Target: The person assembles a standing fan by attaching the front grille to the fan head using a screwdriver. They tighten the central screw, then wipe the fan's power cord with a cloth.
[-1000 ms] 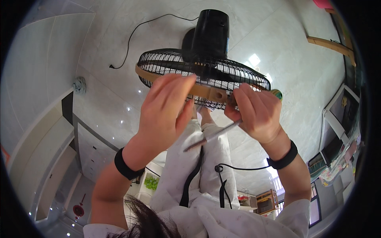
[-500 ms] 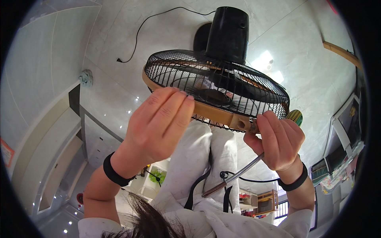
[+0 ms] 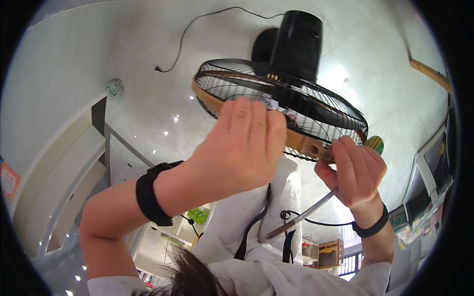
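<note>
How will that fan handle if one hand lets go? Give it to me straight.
The fan would probably tip: its bulky black motor sits off to one side of the thin wire guard. The guard likely flexes a little if squeezed. The left hand lies against the tan rim, and the right hand also holds a screwdriver, so its grip looks weaker.

The left hand [image 3: 237,153] is motion-blurred and covers the near part of the fan cage [image 3: 281,106] and its tan rim. The screwdriver [image 3: 316,207] has its middle hidden inside the right hand [image 3: 353,170]; only the handle end and shaft show. The black cord [image 3: 197,34] runs behind the motor housing [image 3: 298,47].
</note>
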Available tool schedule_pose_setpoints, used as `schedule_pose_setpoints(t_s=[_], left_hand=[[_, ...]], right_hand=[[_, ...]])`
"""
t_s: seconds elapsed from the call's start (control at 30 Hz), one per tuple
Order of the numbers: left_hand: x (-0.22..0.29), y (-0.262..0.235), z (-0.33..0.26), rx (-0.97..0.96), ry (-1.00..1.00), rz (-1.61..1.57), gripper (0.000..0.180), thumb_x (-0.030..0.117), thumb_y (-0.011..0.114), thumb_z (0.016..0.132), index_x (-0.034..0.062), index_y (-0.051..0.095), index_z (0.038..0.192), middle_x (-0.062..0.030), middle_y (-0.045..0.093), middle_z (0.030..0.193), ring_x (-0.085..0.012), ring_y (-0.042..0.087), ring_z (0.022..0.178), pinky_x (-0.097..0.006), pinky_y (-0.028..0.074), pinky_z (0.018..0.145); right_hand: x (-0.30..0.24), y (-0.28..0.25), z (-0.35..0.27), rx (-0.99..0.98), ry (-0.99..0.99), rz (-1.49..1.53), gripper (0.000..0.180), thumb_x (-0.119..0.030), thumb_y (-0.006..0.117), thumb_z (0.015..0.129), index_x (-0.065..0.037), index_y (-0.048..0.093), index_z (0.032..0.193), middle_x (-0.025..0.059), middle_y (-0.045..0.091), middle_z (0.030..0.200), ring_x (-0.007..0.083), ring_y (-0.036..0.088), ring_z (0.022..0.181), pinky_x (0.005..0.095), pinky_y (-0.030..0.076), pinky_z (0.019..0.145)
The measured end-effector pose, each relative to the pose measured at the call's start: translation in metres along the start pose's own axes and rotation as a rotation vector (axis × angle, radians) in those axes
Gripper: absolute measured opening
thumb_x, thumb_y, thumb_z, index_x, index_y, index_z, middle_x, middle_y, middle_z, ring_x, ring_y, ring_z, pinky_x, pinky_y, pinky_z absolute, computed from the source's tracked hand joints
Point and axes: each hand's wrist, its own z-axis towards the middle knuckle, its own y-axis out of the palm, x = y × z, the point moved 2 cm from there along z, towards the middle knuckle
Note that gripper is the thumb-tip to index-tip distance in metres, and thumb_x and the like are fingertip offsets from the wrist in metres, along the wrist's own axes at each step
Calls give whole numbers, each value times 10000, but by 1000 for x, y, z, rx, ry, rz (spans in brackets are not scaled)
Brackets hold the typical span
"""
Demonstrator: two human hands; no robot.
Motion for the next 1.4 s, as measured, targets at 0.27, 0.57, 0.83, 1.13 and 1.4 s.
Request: schedule_pose_setpoints(t_s=[0.27, 0.57, 0.83, 1.13, 1.4], left_hand=[[-15, 2, -23, 160, -73, -442, 259, -13, 636, 661, -39, 591, 915, -155, 592, 916, -301, 607, 855, -372, 528, 803], [-53, 21, -61, 66, -215, -495, 366, -40, 695, 605, -11, 593, 955, -138, 607, 941, -302, 617, 877, -362, 533, 735], [-42, 26, -37, 143, -65, -175, 232, 63, 603, 652, -16, 540, 861, -83, 511, 750, -200, 545, 712, -267, 489, 624], [-51, 12, -33, -116, -191, -450, 443, -16, 693, 541, 45, 578, 965, -126, 586, 943, -265, 617, 747, -319, 514, 628], [-43, 5, -12, -95, -93, -528, 541, 217, 751, 667, 83, 569, 1158, -167, 486, 1251, -374, 515, 1083, -471, 429, 913]], right_hand=[[1, -4, -8, 15, 25, -17, 310, -195, 683, 824, 105, 618, 869, 216, 640, 772, 256, 621, 568, 299, 492, 468], [2, -7, -12, -74, 10, -37, 345, -222, 694, 825, 108, 625, 893, 219, 645, 789, 261, 631, 580, 300, 507, 479], [-1, -5, -8, -95, 22, -29, 348, -225, 697, 822, 110, 626, 882, 227, 644, 794, 269, 635, 593, 304, 509, 486], [9, -13, 0, -138, 24, 70, 309, -157, 739, 742, 97, 620, 871, 201, 634, 801, 246, 605, 572, 292, 472, 461], [12, -15, 4, -133, 14, 129, 338, -105, 754, 625, 89, 608, 861, 183, 620, 797, 226, 591, 554, 287, 443, 439]])
